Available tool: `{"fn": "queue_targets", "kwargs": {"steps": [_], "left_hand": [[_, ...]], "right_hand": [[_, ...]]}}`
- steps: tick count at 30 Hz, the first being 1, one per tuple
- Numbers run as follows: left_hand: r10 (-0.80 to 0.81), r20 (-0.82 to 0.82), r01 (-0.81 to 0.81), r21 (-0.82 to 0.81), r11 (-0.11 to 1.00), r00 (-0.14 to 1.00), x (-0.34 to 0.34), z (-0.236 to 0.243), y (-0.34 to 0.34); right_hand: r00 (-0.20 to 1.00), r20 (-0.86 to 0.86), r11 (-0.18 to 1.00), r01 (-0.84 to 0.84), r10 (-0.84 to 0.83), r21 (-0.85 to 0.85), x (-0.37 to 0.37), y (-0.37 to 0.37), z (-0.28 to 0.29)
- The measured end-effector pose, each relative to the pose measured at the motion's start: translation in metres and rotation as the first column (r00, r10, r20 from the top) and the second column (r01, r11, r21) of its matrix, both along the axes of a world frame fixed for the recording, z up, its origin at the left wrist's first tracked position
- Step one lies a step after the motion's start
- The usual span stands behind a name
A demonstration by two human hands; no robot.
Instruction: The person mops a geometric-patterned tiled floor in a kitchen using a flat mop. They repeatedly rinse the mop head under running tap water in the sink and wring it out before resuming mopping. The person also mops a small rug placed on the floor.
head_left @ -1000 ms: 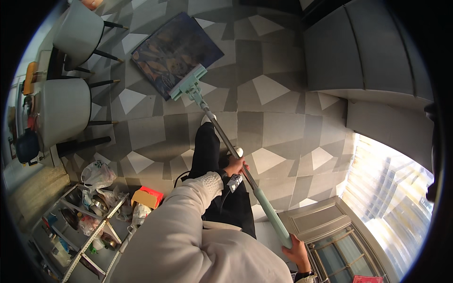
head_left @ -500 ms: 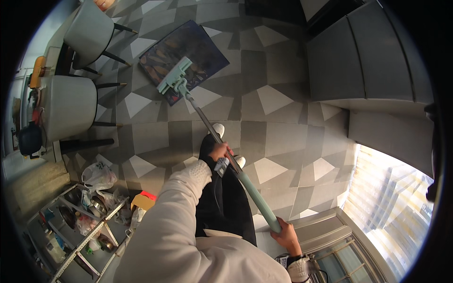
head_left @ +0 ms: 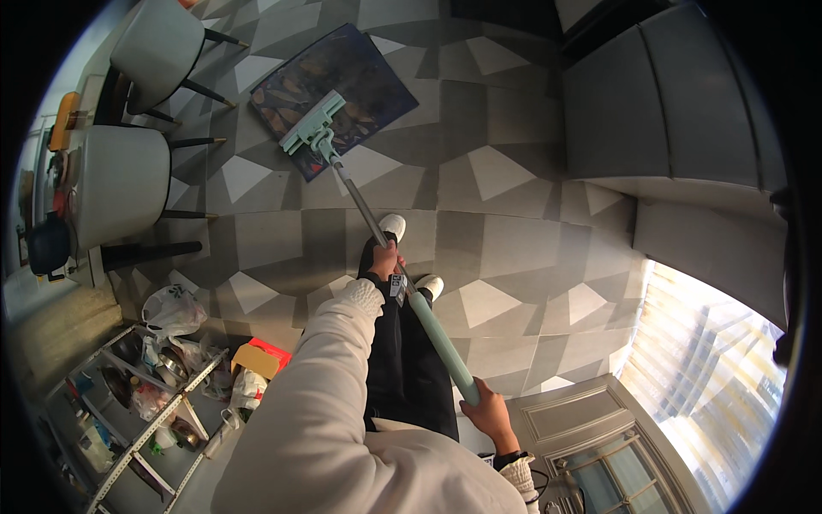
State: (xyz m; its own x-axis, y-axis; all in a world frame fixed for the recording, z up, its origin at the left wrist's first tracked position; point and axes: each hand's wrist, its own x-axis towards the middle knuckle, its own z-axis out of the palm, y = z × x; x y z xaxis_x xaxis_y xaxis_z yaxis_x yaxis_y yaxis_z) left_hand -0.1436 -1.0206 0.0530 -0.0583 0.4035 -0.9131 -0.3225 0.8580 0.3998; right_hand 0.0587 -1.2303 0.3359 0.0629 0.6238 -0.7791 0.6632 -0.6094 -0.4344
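1. Reaches up from the lower edge of the frame with the left arm, in a pale sleeve (head_left: 338, 343), nearly straight and leaning slightly right toward the middle
2. Closes the grip of the left hand (head_left: 386, 259) round the grey shaft (head_left: 356, 199) of the mop (head_left: 377, 233), with fingers curled, just left of the middle of the frame
3. Wears on the left wrist a dark band with a small black-and-white block (head_left: 397, 289)
4. Points the right hand (head_left: 490, 409) up and to the left from a cuffed wrist at the lower edge, right of centre
5. Wraps the right grip round the lower end of the pale green handle (head_left: 443, 345), well apart from the left hand
6. Slants the mop from lower centre to upper left, with the mop head (head_left: 314, 122) tilted over the lower left part of a dark patterned mat (head_left: 377, 81)
7. Stands on a grey geometric floor (head_left: 531, 257) in white shoes (head_left: 393, 226), near the middle, on either side of the mop's line
8. Has two pale chairs (head_left: 120, 184) at the upper left, a cluttered metal rack (head_left: 163, 414) and an open red-and-tan box (head_left: 257, 360) at the lower left, and grey cabinets (head_left: 616, 111) at the upper right
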Motion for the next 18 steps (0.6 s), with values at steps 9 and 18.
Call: {"fn": "queue_targets", "kwargs": {"steps": [9,18], "left_hand": [[0.001,0.108,0.008,-0.089,0.996,0.994,0.058,0.006,-0.089],[0.178,0.411,0.028,-0.447,0.894,0.894,0.113,0.050,-0.157]], "right_hand": [[0.998,0.024,0.998,0.055,-0.055,-0.005,0.056,-0.067,0.045],[0.972,-0.056,0.974,0.227,-0.228,-0.030,0.112,-0.140,0.086]]}}
